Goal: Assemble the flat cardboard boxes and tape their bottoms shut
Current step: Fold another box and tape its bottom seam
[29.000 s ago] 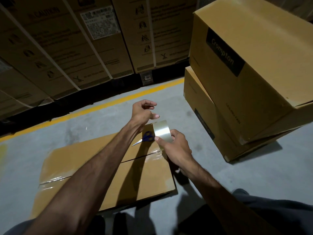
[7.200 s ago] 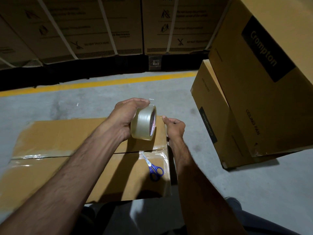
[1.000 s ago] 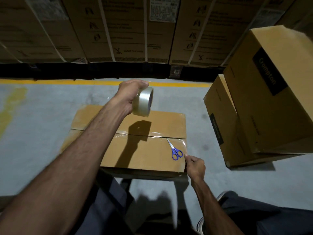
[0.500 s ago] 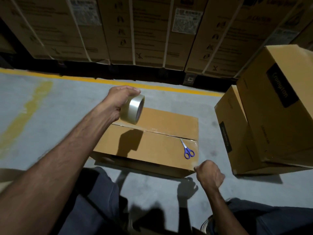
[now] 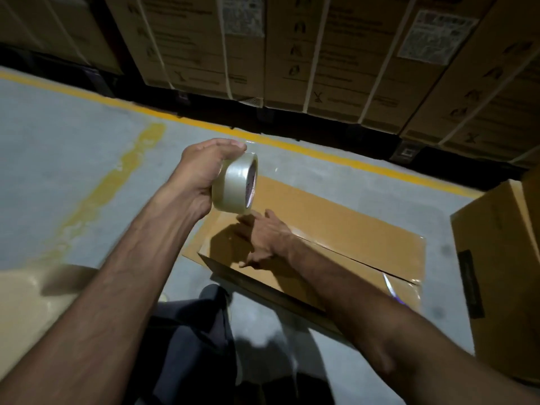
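Fingers, left: my left hand [image 5: 201, 173] has its fingers [image 5: 230, 145] curled over the top of the tape roll [image 5: 235, 184] and the thumb under it, so I grip the roll. It is held in the air, on edge, above the left end of the box.
Fingers, right: my right hand [image 5: 263, 238] reaches across to the left and lies on the box top with fingers spread and nearly straight. I see nothing held in it.
Floor, far left: grey concrete [image 5: 58, 159] with a yellow line [image 5: 292, 147] along the back and a faded yellow smear [image 5: 117, 176] running toward me.
Box: the box [image 5: 336, 229] lies on the floor in the middle, flaps closed, with the seam running across the top. I see shiny tape at its right end.
Scissors: a blue bit [image 5: 396, 295] shows at the right end of the box, partly hidden by my right forearm.
Right side: another carton [image 5: 502, 258] stands beside the box, apart from it.
Back: strapped cartons [image 5: 336, 54] stacked along the wall.
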`<state>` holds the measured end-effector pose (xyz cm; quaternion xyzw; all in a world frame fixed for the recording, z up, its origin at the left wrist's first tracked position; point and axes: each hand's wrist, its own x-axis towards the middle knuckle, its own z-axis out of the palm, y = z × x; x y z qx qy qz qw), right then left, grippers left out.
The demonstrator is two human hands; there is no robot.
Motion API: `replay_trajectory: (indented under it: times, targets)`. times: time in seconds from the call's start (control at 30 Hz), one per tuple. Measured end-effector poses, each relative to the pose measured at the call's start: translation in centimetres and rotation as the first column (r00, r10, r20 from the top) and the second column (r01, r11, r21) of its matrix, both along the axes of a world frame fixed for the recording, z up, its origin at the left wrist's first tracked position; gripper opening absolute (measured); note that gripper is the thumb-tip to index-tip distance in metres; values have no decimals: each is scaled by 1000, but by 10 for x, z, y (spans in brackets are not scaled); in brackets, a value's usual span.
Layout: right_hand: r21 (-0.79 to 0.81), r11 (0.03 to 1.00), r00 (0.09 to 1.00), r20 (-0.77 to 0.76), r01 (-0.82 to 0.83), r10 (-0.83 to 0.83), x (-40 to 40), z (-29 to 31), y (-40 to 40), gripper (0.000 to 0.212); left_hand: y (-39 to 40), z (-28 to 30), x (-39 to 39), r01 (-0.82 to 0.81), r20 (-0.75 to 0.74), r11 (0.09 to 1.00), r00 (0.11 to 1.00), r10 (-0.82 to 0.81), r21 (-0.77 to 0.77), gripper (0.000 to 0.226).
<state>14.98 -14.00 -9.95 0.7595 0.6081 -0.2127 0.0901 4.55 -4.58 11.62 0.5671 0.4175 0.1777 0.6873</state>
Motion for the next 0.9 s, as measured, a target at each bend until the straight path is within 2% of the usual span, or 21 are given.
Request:
replay_trajectory:
  times: [0.13,0.23,0.27,0.3,0.4,0.43,0.53,0.67,0.9]
  targets:
    - [-13,979,978,42,-205,205,-17,-28,52,129,23,-6,-14,-63,-5,998,998,63,-16,3]
    - [-70,985,987,34,-158,160,-17,-54,67,163,31,-9,-15,-121,9,992,993,122,-26,5]
    - [-74,987,990,20,-140,141,-16,-56,67,168,31,-10,-12,-130,13,991,991,131,-29,6]
    - [-77,988,991,-2,-132,132,-16,-50,65,166,30,-11,-9,-131,17,991,991,132,-29,6]
    - [-85,981,984,10,-176,178,-16,-35,44,129,21,-14,0,-91,18,995,996,92,-45,6]
    - [-74,978,980,17,-196,198,-16,-31,32,123,18,-15,4,-76,8,996,997,76,-48,7]
    - [27,975,976,7,-219,219,-14,-34,-19,117,9,-15,11,-24,-7,999,1000,24,-37,18]
    - [72,973,975,-6,-220,221,-7,-25,-96,108,-1,-14,17,13,-13,998,1000,-14,-56,14]
    - [-71,967,968,35,-244,247,6,-15,-190,108,-17,-20,22,92,-30,994,995,-94,-66,3]
